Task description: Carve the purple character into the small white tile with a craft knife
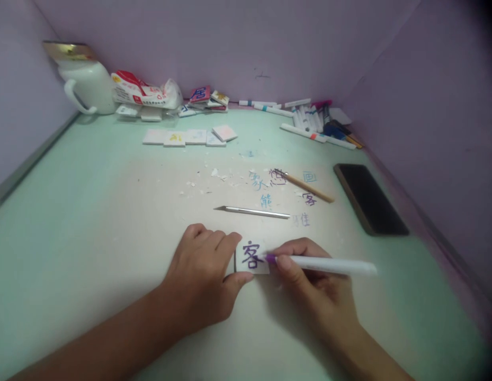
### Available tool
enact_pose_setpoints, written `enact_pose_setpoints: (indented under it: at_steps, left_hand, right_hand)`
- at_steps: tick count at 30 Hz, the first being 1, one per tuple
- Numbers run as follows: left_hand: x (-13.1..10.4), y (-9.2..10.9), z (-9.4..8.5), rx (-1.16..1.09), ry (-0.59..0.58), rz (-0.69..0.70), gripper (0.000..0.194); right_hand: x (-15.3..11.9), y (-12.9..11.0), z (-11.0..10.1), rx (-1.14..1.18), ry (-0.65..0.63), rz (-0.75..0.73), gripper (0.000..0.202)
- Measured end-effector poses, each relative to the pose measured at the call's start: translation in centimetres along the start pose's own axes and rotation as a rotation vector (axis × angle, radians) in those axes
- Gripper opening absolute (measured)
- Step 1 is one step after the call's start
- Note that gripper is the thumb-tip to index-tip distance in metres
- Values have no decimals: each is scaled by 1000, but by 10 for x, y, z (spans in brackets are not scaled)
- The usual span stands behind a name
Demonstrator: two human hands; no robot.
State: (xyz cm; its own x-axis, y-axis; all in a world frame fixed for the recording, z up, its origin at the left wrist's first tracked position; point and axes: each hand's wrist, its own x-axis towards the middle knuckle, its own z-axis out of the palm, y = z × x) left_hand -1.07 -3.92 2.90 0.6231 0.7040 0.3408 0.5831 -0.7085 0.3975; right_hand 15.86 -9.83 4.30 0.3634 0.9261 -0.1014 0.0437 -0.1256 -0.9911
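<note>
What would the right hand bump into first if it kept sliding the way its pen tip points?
The right hand aims its white marker leftward. The tip already touches the small tile; just beyond, the left hand pinches that tile. So the tile comes first, then probably those fingers.

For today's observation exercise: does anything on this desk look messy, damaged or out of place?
Yes. White chips lie scattered on the desk beyond the metal blade tool, and coloured characters are inked straight onto the desk surface. The left hand steadies a small white tile; the right hand holds a purple marker to it.
</note>
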Motion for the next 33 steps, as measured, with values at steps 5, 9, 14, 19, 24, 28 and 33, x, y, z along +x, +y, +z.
enact_pose_setpoints:
  at_steps: [5, 9, 14, 19, 24, 28, 33]
  left_hand:
    - [-1, -1, 2, -2, 10, 17, 26]
    - [-1, -1, 1, 11, 17, 16, 28]
    - [0, 1, 0, 30, 25, 34, 26]
    - [-1, 0, 0, 45, 9, 17, 27]
    - [-1, 1, 0, 55, 9, 15, 31]
    - [-4, 2, -5, -41, 44, -111, 40]
    - [-8, 5, -12, -170, 12, -284, 36]
  right_hand:
    - [0, 1, -1, -50, -59, 14, 13]
    - [-1, 1, -2, -45, -46, 59, 19]
    - [0, 0, -6, 9, 34, 26, 23]
    - [3, 0, -13, 54, 179, 4, 18]
    - [13, -5, -27, -166, 156, -92, 13]
    - [34, -15, -36, 10, -8, -111, 18]
    - [44, -22, -23, 309, -126, -55, 23]
